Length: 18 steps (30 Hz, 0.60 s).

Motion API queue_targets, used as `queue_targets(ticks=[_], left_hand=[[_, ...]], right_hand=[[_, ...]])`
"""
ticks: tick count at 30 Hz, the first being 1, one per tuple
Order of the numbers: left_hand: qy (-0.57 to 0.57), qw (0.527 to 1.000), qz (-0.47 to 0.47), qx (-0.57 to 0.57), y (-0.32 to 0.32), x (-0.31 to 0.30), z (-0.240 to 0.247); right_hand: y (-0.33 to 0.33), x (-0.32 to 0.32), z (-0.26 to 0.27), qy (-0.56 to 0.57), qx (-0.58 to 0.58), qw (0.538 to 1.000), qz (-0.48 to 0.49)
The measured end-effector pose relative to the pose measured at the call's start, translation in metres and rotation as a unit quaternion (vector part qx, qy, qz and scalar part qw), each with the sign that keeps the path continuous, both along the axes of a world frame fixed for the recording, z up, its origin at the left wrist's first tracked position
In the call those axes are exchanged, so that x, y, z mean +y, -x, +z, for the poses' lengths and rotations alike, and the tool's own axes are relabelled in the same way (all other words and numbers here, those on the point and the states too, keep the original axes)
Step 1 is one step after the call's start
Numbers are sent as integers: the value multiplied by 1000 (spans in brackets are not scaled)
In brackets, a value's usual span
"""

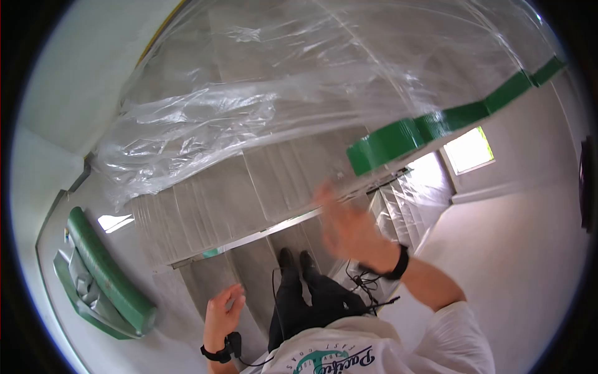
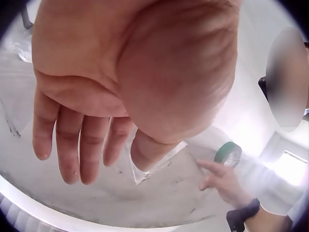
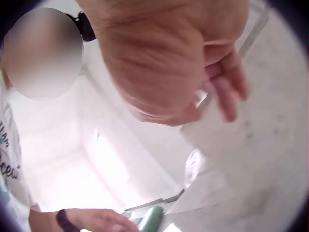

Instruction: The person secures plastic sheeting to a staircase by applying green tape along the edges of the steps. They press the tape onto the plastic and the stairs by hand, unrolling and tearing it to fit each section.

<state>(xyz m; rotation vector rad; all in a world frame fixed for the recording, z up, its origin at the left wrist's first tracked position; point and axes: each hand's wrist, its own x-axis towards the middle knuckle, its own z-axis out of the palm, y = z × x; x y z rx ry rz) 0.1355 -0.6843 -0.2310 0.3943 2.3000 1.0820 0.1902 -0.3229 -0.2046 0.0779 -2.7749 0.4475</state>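
Observation:
My right hand (image 1: 355, 230) is raised below the green tape (image 1: 386, 148), blurred, its fingers extended and touching nothing visible in the head view. This tape runs along the edge of a clear plastic sheet (image 1: 249, 103); its near end looks like a roll. From the left wrist, the green tape roll (image 2: 227, 153) shows side-on, just beyond the right hand's fingertips. Low at the left, my left hand (image 1: 224, 311) hangs with relaxed fingers. Its palm (image 2: 96, 92) carries nothing. In the right wrist view, the fingers (image 3: 227, 96) are loosely bent, partly hidden behind the palm.
Grey panelled surface (image 1: 212, 193) spans the middle, with the crinkled plastic over its far part. A long green tube (image 1: 109, 268) lies beside grey wrapping (image 1: 84, 283) at left. Black cables (image 1: 364, 280) hang near my right hip. A bright window (image 1: 470, 151) is at right.

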Motion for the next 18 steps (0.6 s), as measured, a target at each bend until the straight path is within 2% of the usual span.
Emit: queue_targets(ticks=[1, 3, 4, 6, 7, 9, 10, 12, 13, 15, 16, 17, 18], left_hand=[[1, 1000, 10, 5, -1, 3, 1], [8, 997, 21, -70, -4, 5, 8], [10, 997, 25, -71, -4, 6, 12], [-42, 996, 35, -76, -1, 10, 12], [-47, 995, 37, -76, 1, 7, 5], [-62, 995, 44, -63, 1, -6, -10], [-64, 995, 43, -64, -3, -7, -15], [-38, 992, 69, -100, -9, -11, -21], [-31, 991, 86, -101, -12, -12, -25], [-22, 992, 54, -108, -17, -8, -36], [3, 995, 23, -100, -11, 3, -31], [32, 995, -4, -100, -5, 13, -23], [-62, 982, 63, -164, -9, 19, -21]], right_hand=[[4, -14, 0, 14, 26, 986, 165], [4, -40, 5, 64, 126, 958, 248], [-2, -43, 2, 67, 125, 958, 251], [-11, -37, -2, 133, 98, 985, 48], [-11, -27, -3, 129, 97, 986, 51], [-13, -10, -1, 38, 93, 994, -44], [-13, -7, -2, 37, 91, 994, -44], [-6, -7, -4, 27, 47, 993, -107], [-1, -10, -6, 36, 43, 994, -92], [10, -18, -10, 17, -24, 998, -59], [11, -36, -12, -8, -24, 996, 86], [12, -57, -17, 14, -39, 992, 119], [9, -80, -21, 68, -34, 971, 226]])
